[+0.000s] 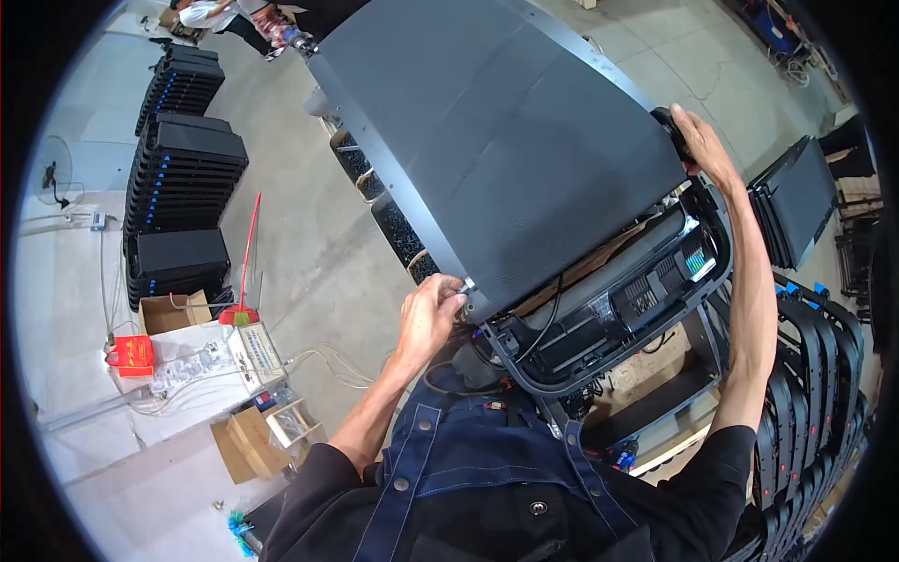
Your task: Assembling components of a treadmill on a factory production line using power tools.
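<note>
floor: grey concrete (309, 225) | left: stacked black panels (183, 159), cardboard boxes (248, 440) | standing fan (51, 173)

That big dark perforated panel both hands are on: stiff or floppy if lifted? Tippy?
The perforated panel likely stays stiff: its edges look straight. Probably awkward more than heavy, since the left hand and right hand grip opposite corners. Tilted on the frame, it may slide.

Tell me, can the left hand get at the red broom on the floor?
Probably not: the left hand is at the big dark panel's near corner, and the red broom stands well off to its left.
</note>
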